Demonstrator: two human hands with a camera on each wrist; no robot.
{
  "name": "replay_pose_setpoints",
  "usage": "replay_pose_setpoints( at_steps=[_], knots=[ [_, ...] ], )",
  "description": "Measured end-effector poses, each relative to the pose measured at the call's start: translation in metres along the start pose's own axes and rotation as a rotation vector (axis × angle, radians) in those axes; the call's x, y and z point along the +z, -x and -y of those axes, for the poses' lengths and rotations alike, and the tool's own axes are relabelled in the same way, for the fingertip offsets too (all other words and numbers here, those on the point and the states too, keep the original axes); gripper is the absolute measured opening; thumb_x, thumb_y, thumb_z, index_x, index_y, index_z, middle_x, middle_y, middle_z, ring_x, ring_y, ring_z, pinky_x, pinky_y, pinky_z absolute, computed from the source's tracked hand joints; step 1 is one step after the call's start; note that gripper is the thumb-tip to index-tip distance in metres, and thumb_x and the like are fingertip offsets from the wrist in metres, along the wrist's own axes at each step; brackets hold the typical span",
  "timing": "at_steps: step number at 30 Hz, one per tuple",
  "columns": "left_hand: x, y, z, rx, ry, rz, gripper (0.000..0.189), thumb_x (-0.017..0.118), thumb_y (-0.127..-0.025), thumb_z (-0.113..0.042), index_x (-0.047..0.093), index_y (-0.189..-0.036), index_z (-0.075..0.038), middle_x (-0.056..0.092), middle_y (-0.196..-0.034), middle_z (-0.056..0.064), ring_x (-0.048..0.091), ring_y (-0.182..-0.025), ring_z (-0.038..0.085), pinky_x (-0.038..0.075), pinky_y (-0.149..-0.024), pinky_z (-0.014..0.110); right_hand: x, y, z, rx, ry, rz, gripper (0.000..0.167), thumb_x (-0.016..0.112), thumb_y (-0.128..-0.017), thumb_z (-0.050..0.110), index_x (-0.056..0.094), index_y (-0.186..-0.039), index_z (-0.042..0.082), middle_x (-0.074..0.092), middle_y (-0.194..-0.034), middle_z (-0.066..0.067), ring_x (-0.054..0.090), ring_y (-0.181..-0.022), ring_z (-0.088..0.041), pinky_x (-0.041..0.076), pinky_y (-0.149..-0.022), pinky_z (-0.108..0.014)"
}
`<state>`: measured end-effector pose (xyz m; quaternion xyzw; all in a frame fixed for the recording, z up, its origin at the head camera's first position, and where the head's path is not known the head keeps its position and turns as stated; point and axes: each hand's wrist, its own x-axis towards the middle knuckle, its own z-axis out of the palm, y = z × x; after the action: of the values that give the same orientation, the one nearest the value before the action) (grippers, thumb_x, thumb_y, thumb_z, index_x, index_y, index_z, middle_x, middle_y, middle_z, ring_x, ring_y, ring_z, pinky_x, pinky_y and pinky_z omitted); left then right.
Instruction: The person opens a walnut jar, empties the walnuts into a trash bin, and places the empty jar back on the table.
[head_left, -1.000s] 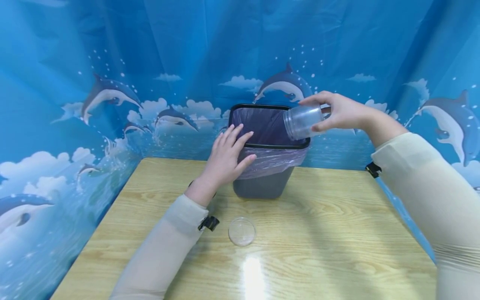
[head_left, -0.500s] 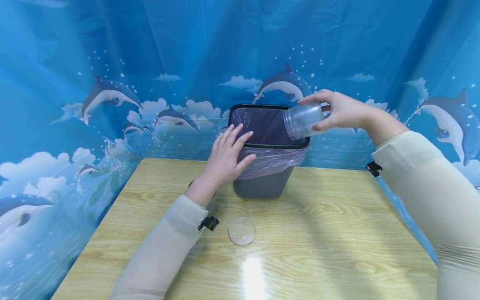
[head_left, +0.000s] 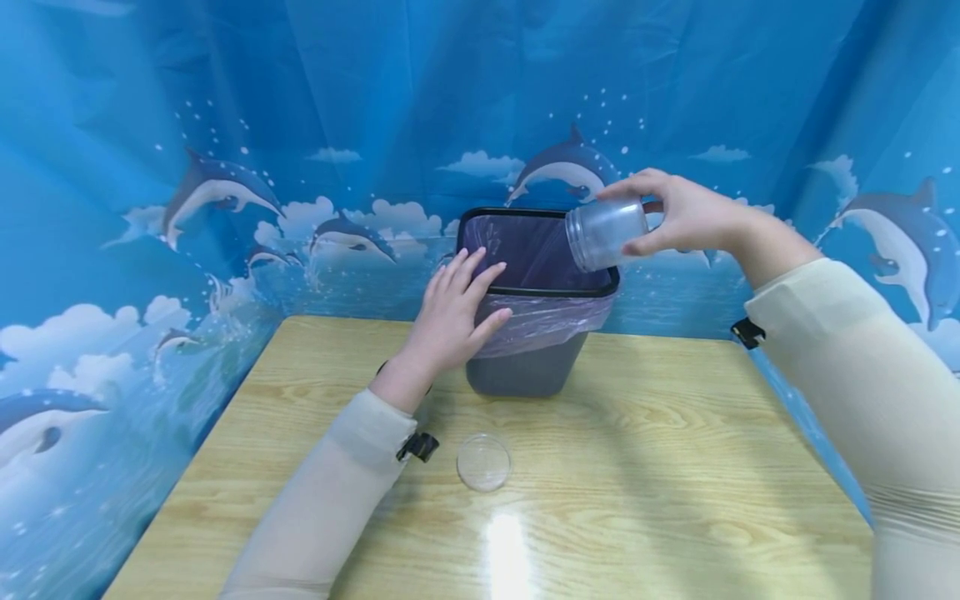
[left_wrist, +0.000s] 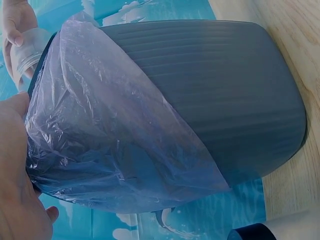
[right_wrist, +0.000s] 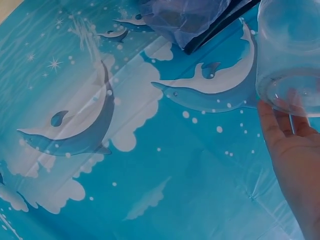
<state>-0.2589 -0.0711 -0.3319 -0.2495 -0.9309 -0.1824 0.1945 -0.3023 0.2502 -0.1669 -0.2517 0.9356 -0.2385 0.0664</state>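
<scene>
In the head view a grey trash bin (head_left: 525, 367) with a black rim stands at the back of the table, lined with a translucent purple bag (head_left: 543, 321) folded over its edge. My left hand (head_left: 453, 321) rests on the bin's left front rim, fingers spread and fairly straight. My right hand (head_left: 686, 212) grips a clear jar (head_left: 607, 233) near its base. The jar lies tilted on its side above the right part of the bin, its mouth facing left and a little down. The jar looks see-through in the right wrist view, with fingers behind its base.
A round clear lid (head_left: 483, 462) lies flat on the wooden table (head_left: 637, 500) in front of the bin. Behind the table hangs a blue curtain (head_left: 360, 100) printed with dolphins, close to the bin's back.
My right hand has lifted slightly with the jar, which sits a little higher over the bin's rim. The left hand, bin and lid have stayed in place.
</scene>
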Motion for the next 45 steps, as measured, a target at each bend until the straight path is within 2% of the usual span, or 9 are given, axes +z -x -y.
replay_pose_setpoints(
  at_steps=[4, 8, 11, 23, 30, 33, 36, 40, 45],
  knots=[
    [0.001, 0.0, 0.0, 0.0, -0.002, -0.001, 0.067, 0.042, -0.101, -0.06, 0.026, -0.159, -0.03, 0.009, -0.168, 0.002, -0.003, -0.154, 0.022, 0.002, -0.122, 0.05, 0.004, -0.001, 0.0, -0.047, 0.029, -0.043, 0.076, 0.081, -0.085, 0.028, 0.044, -0.152, 0.026, 0.031, -0.153, -0.007, 0.037, -0.135, -0.043, 0.05, -0.081, -0.053],
    [0.001, 0.0, 0.001, 0.0, -0.018, -0.004, 0.068, 0.041, -0.101, -0.06, 0.026, -0.16, -0.03, 0.01, -0.168, 0.002, -0.002, -0.154, 0.022, 0.003, -0.122, 0.051, 0.008, -0.005, -0.001, -0.075, 0.139, 0.023, 0.073, 0.081, -0.085, 0.027, 0.047, -0.15, 0.024, 0.037, -0.145, -0.008, 0.04, -0.122, -0.033, 0.044, -0.09, -0.053],
    [0.001, 0.0, 0.001, 0.0, -0.027, -0.007, 0.068, 0.041, -0.101, -0.061, 0.025, -0.16, -0.03, 0.01, -0.168, 0.002, -0.001, -0.154, 0.022, 0.004, -0.122, 0.051, 0.01, -0.006, -0.001, -0.08, 0.188, 0.057, 0.072, 0.08, -0.086, 0.028, 0.048, -0.149, 0.024, 0.038, -0.143, -0.008, 0.039, -0.115, -0.03, 0.042, -0.09, -0.054],
    [0.002, 0.001, 0.003, 0.005, -0.019, -0.027, 0.067, 0.042, -0.101, -0.06, 0.027, -0.159, -0.03, 0.012, -0.167, 0.003, 0.001, -0.154, 0.023, 0.005, -0.122, 0.052, 0.01, -0.006, 0.0, -0.078, 0.178, 0.05, 0.074, 0.08, -0.086, 0.028, 0.046, -0.151, 0.024, 0.035, -0.147, -0.009, 0.039, -0.119, -0.031, 0.04, -0.096, -0.058],
    [0.002, 0.001, 0.002, 0.005, -0.018, -0.016, 0.067, 0.042, -0.101, -0.06, 0.026, -0.159, -0.029, 0.011, -0.168, 0.003, 0.0, -0.154, 0.023, 0.005, -0.122, 0.052, 0.008, -0.003, 0.003, -0.084, 0.126, -0.021, 0.075, 0.08, -0.086, 0.028, 0.044, -0.152, 0.024, 0.033, -0.151, -0.01, 0.037, -0.131, -0.036, 0.036, -0.105, -0.062],
    [0.001, 0.001, 0.002, 0.0, -0.022, -0.016, 0.066, 0.042, -0.101, -0.06, 0.029, -0.158, -0.029, 0.011, -0.168, 0.003, -0.001, -0.154, 0.023, 0.005, -0.122, 0.052, 0.009, -0.004, 0.003, -0.072, 0.163, 0.006, 0.074, 0.08, -0.086, 0.03, 0.045, -0.151, 0.023, 0.033, -0.151, -0.011, 0.039, -0.126, -0.035, 0.04, -0.098, -0.06],
    [0.001, 0.0, 0.001, -0.003, -0.021, -0.015, 0.065, 0.042, -0.101, -0.061, 0.034, -0.156, -0.028, 0.011, -0.168, 0.003, -0.001, -0.154, 0.023, 0.005, -0.122, 0.052, 0.01, -0.006, 0.003, -0.057, 0.214, 0.05, 0.073, 0.08, -0.086, 0.031, 0.047, -0.15, 0.023, 0.036, -0.148, -0.012, 0.042, -0.115, -0.033, 0.044, -0.087, -0.054],
    [0.001, 0.0, 0.0, -0.004, -0.017, -0.007, 0.064, 0.042, -0.101, -0.06, 0.036, -0.155, -0.027, 0.01, -0.168, 0.003, 0.0, -0.154, 0.023, 0.004, -0.122, 0.052, 0.011, -0.007, 0.004, -0.056, 0.234, 0.058, 0.071, 0.08, -0.086, 0.029, 0.049, -0.149, 0.023, 0.039, -0.142, -0.009, 0.042, -0.103, -0.029, 0.042, -0.076, -0.047],
    [0.001, 0.001, 0.001, -0.004, -0.019, -0.005, 0.065, 0.042, -0.101, -0.06, 0.033, -0.156, -0.028, 0.01, -0.168, 0.003, -0.001, -0.154, 0.023, 0.004, -0.122, 0.051, 0.012, -0.007, 0.004, -0.061, 0.231, 0.06, 0.071, 0.079, -0.086, 0.029, 0.048, -0.149, 0.022, 0.039, -0.141, -0.009, 0.041, -0.103, -0.029, 0.042, -0.076, -0.047]
  ],
)
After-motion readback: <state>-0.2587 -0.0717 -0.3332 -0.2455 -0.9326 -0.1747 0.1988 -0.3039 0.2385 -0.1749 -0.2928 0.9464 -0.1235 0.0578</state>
